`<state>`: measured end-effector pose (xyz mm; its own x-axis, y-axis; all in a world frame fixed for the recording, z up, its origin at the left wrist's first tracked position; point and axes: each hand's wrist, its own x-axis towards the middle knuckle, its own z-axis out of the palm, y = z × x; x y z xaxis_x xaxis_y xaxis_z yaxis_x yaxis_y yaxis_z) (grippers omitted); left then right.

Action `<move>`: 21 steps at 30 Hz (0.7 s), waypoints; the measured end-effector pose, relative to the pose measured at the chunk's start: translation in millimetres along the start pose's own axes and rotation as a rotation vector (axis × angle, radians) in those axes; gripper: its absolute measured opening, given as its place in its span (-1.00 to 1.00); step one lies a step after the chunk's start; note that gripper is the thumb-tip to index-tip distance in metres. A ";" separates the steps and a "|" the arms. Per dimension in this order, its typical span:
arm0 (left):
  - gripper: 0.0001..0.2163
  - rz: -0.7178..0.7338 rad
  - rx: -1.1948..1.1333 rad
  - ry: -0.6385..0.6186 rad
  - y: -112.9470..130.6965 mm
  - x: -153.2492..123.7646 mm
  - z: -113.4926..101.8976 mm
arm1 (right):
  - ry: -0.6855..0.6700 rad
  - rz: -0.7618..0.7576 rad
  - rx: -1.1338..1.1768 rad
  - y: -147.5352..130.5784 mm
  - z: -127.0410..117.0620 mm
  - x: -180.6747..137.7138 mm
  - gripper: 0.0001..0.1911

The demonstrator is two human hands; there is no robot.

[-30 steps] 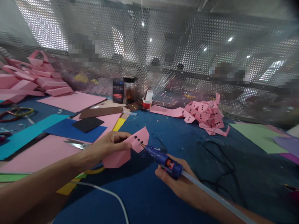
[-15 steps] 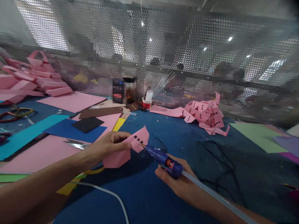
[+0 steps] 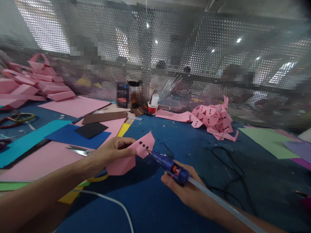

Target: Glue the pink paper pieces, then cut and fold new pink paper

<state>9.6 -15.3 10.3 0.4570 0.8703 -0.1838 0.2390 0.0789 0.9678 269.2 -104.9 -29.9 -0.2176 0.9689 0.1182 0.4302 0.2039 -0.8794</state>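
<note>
Between the thumb and fingers of my left hand (image 3: 119, 150) is a folded pink paper piece (image 3: 145, 142) with a short row of small black squares on its face. My right hand (image 3: 187, 187) is wrapped round a blue hot glue gun (image 3: 167, 165). A long clear glue stick (image 3: 218, 202) runs out of the gun's back end. The nozzle tip is at the lowest black square, touching it or very close; I cannot tell which. Under my left wrist lie scissors (image 3: 80, 150), their yellow handle partly hidden by the arm.
Pink folded pieces with black squares (image 3: 211, 118) are heaped at the back right, and pink strips (image 3: 41, 81) at the back left. Coloured sheets (image 3: 73, 134) lie leftward. A red-and-white cup (image 3: 153, 107) and a jar (image 3: 135, 94) stand before the perforated metal panel (image 3: 194, 48). A black cable (image 3: 240, 173) curls rightward.
Almost nothing differs. Both hands, the pink paper and the glue gun keep nearly the same place, with only a tiny shift of the view.
</note>
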 end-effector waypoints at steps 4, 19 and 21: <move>-0.75 0.000 -0.011 -0.004 0.1 0.1 1.0 | 0.025 -0.005 -0.009 1.8 -0.5 -0.7 -0.69; -0.79 0.062 -0.019 -0.051 -2.4 2.4 -1.2 | 0.102 0.056 0.013 10.5 0.8 -2.8 -0.69; -0.78 0.072 -0.014 -0.058 -3.7 3.0 -1.8 | 0.084 0.049 0.019 10.5 0.8 -2.6 -0.70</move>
<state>8.5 -12.0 6.5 0.5212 0.8446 -0.1226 0.1917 0.0241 0.9812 273.6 -105.4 -39.7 -0.1222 0.9862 0.1120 0.4215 0.1537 -0.8937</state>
